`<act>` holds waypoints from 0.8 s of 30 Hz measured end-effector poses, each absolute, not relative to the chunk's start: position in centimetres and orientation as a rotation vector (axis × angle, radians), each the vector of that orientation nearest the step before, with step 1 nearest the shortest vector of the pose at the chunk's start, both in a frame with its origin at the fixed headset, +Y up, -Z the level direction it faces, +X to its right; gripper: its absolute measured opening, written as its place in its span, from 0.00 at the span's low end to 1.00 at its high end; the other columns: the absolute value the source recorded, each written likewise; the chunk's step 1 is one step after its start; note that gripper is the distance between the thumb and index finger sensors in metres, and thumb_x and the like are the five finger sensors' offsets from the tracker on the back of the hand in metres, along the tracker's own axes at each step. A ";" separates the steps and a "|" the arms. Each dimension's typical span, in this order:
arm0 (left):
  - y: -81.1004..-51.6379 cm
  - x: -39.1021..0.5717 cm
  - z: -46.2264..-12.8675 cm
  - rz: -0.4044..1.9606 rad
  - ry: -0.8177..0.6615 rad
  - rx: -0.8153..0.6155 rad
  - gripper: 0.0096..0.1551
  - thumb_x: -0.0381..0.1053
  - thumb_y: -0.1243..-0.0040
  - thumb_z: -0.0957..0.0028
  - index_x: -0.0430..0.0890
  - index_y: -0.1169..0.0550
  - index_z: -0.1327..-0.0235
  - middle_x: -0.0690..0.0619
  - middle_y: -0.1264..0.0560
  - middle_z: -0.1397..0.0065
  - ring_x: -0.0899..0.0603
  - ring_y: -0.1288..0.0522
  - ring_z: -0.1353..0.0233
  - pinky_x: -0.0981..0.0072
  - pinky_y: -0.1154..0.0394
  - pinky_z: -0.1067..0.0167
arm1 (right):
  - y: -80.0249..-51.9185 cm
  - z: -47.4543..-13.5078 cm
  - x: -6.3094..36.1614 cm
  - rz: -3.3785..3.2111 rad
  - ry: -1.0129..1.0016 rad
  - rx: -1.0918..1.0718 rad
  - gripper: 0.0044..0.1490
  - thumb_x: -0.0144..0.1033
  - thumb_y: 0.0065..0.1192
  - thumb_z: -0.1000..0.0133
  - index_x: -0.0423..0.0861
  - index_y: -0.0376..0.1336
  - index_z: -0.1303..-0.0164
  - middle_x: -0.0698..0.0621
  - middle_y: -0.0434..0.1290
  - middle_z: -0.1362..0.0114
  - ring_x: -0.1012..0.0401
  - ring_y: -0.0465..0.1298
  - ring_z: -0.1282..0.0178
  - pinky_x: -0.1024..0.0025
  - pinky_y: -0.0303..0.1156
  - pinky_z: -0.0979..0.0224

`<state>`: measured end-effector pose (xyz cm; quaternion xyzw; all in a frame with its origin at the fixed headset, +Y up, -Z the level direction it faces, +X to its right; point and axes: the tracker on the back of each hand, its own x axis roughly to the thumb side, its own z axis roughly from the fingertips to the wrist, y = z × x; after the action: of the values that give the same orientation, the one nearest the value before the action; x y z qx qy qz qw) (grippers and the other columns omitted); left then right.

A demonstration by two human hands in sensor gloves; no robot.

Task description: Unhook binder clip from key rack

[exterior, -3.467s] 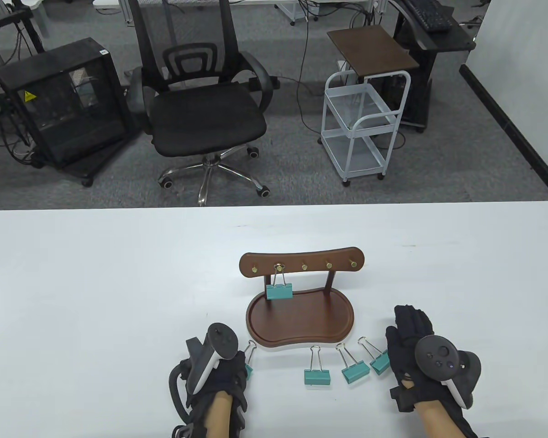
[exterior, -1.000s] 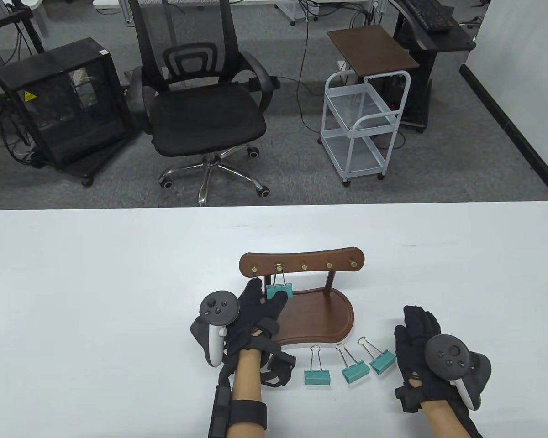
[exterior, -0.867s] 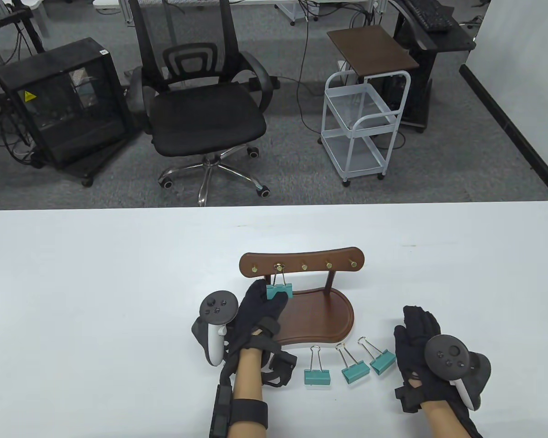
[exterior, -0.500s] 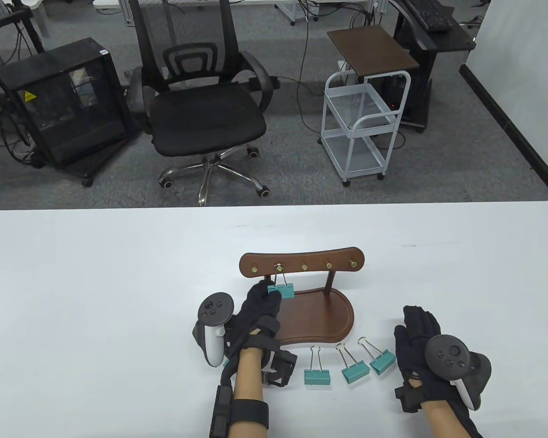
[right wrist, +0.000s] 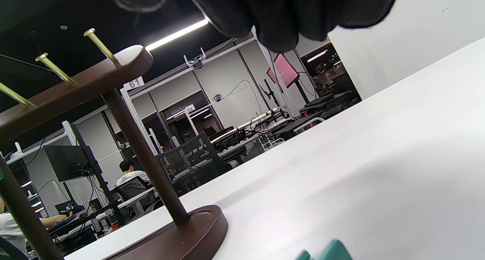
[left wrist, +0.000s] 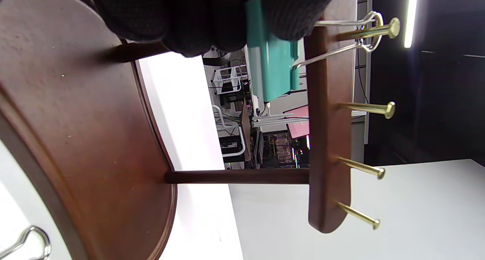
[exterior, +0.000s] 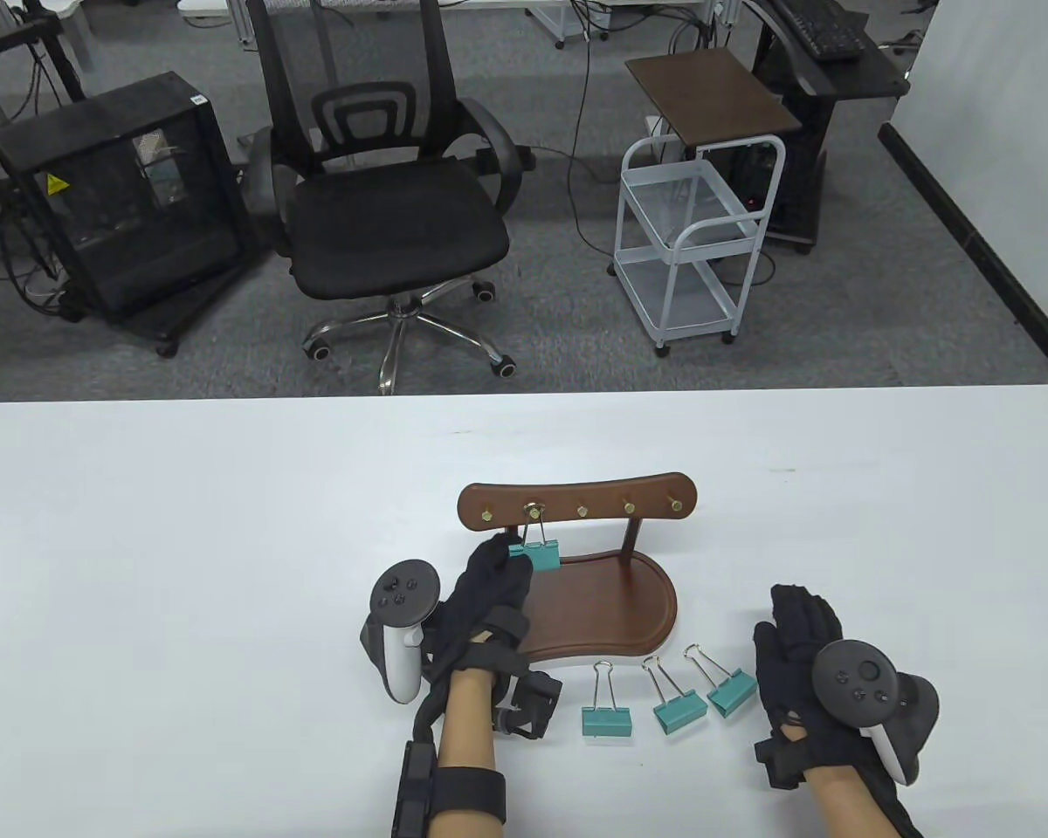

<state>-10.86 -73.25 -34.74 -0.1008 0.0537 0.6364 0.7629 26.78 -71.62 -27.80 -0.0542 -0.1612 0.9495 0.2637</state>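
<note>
One teal binder clip (exterior: 536, 556) hangs mid-frame on the key rack's (exterior: 576, 504) second peg; your left hand (exterior: 487, 587) pinches its body. Next: lift its wire loop off the peg tip. Right hand (exterior: 795, 650) rests flat, lower right.

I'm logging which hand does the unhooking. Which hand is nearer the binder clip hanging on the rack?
Left. The left hand grips the hanging binder clip at its teal body. The right hand rests on the table, right of the key rack.
</note>
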 end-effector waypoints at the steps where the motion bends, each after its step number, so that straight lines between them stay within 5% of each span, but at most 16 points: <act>1: -73.2 -10.9 -34.7 1.386 0.116 -0.217 0.33 0.58 0.47 0.39 0.56 0.38 0.20 0.50 0.33 0.22 0.42 0.29 0.26 0.44 0.29 0.32 | -71.6 -27.8 26.8 2.568 -0.436 -0.146 0.38 0.55 0.50 0.52 0.49 0.58 0.34 0.42 0.64 0.26 0.43 0.62 0.27 0.50 0.64 0.29; 24: -71.9 -11.6 -32.8 1.402 0.042 -0.217 0.32 0.56 0.43 0.41 0.57 0.35 0.23 0.48 0.31 0.24 0.40 0.28 0.28 0.42 0.29 0.34 | -71.5 -27.8 26.5 2.570 -0.446 -0.124 0.38 0.54 0.50 0.52 0.49 0.58 0.34 0.42 0.64 0.26 0.43 0.62 0.27 0.50 0.64 0.29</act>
<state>-11.61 -71.89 -32.82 -0.0995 0.0194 0.6438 0.7585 26.53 -71.55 -27.84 -0.0457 -0.1649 0.9497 0.2621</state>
